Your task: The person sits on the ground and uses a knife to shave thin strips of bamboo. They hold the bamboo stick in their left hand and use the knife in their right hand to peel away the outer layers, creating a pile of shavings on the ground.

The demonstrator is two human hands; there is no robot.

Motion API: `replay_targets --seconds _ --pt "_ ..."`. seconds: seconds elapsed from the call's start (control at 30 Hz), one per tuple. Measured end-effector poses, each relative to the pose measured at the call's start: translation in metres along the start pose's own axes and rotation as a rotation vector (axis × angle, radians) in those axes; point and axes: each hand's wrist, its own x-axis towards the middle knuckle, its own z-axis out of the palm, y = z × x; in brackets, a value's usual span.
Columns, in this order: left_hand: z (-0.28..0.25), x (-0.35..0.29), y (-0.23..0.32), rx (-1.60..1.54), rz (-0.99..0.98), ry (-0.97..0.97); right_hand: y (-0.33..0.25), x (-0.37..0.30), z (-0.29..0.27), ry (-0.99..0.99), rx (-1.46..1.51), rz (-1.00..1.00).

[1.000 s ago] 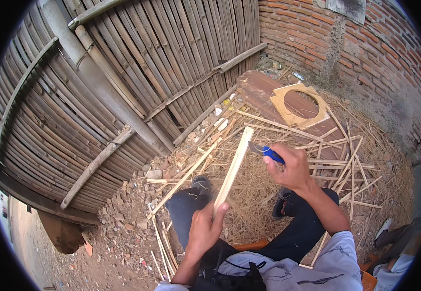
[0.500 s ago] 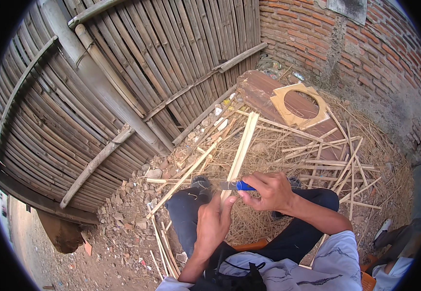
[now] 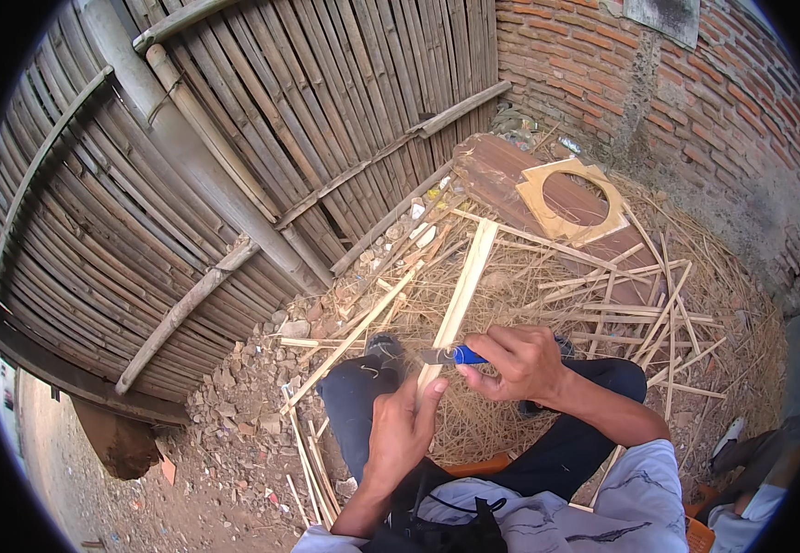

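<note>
A pale wooden strip, perhaps bamboo, slants up and away in front of me, its near end in my left hand. The fingers and thumb of that hand are closed round it. My right hand grips a knife by its blue handle. The short blade points left and lies across the strip just above my left thumb. A thin curl of shaving shows at the blade. Part of the handle is hidden in my right fist.
Several cut strips lie criss-crossed on shavings at the right. Beyond stands a brown board bearing a yellowish panel with a round hole. A bamboo wall rises at left, a brick wall behind. Another person's leg shows at lower right.
The strip has shifted slightly, its far end a little lower. The knife blade remains across it near my left thumb, and both hands keep their grips.
</note>
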Motion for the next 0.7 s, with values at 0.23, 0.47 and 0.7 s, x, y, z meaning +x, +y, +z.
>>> replay_targets --seconds 0.23,0.47,0.7 --pt "-0.006 -0.003 -0.001 0.018 -0.042 -0.028 0.0 0.004 -0.003 0.003 -0.042 -0.008" --pt "-0.007 -0.003 -0.004 -0.003 -0.038 -0.013 0.003 0.005 -0.005 -0.008 -0.074 -0.013" --pt "-0.014 -0.024 -0.014 0.031 -0.165 -0.071 0.071 0.026 -0.039 0.288 -0.105 0.425"
